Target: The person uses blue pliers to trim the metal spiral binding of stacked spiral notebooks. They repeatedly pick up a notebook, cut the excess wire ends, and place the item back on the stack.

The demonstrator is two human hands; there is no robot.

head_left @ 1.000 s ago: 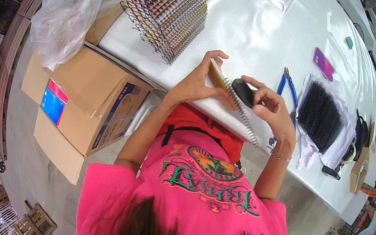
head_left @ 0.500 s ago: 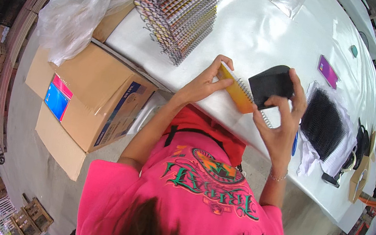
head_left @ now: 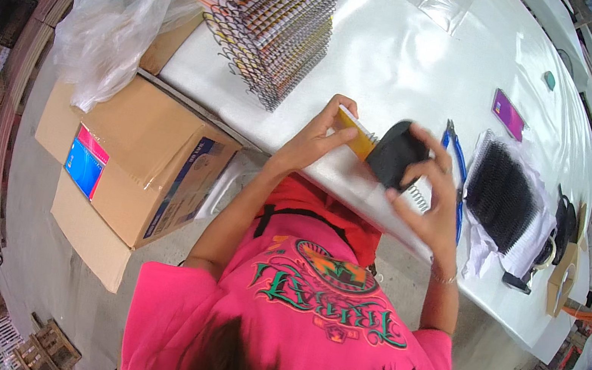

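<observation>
Yellow shows on the small notebook, which is pinched by the left hand above the white table's near edge. Part of it is hidden by a black pad, gripped by the right hand. Blue pliers and black coils are laid to the right; a notebook stack is piled to the left.

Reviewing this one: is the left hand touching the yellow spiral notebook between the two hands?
Touching. The head view shows it: the left hand grips the yellow spiral notebook, its thumb lying across the cover.
</observation>
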